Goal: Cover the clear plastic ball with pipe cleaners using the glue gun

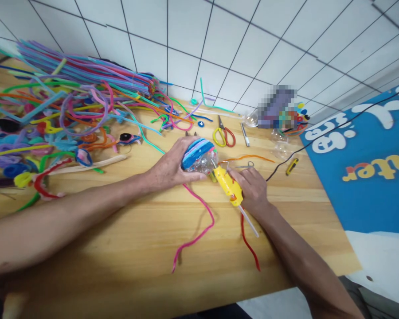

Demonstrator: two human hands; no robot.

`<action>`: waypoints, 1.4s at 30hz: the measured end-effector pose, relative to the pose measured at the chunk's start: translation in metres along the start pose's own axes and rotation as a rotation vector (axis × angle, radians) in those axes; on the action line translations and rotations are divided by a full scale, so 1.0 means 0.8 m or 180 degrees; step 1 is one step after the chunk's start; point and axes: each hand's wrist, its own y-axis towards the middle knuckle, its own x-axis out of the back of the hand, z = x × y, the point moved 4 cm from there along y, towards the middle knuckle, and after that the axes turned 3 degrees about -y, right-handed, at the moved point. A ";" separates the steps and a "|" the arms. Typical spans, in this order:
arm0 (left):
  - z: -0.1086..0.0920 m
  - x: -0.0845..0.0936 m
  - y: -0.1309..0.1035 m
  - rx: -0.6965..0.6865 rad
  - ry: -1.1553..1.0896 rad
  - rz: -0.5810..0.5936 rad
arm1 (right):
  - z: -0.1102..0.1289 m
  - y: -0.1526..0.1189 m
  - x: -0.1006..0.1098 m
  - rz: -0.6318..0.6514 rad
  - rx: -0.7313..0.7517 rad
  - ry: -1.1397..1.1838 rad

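Note:
My left hand (173,166) is wrapped round a clear plastic ball (203,158) partly covered in blue, purple and pink pipe cleaner strips. In my right hand (252,188) is a yellow hot glue gun (228,184), its nozzle at the ball's bare clear side; whether it touches I cannot tell. A clear glue stick (251,223) pokes out of the gun's rear. From below the ball a pink pipe cleaner (209,212) trails over the table toward me. A red pipe cleaner (246,241) lies under my right wrist.
Many loose pipe cleaners (83,110) and a long bundle (89,71) cover the left of the wooden table (146,248). Scissors (223,133), a silver pen (245,135), clear ball halves (281,148) and a yellow cutter (291,166) lie beyond. A black cord (319,133) crosses at right.

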 end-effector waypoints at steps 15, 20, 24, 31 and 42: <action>-0.001 0.000 0.001 -0.0033 -0.0061 0.0014 | -0.005 0.002 -0.003 0.0008 -0.0027 0.0166; 0.002 0.000 0.000 -0.0037 -0.0091 0.0043 | -0.007 0.003 -0.001 0.0148 0.0003 0.0064; 0.001 0.000 0.001 -0.0087 -0.0111 0.0010 | -0.008 0.006 0.002 0.0039 0.0041 -0.0024; -0.001 -0.001 0.002 0.0042 -0.0132 0.0062 | -0.006 0.005 0.003 -0.0043 0.0065 0.0176; -0.004 -0.003 0.000 -0.0290 -0.0005 -0.0008 | 0.001 0.007 0.009 0.0246 0.0015 0.0101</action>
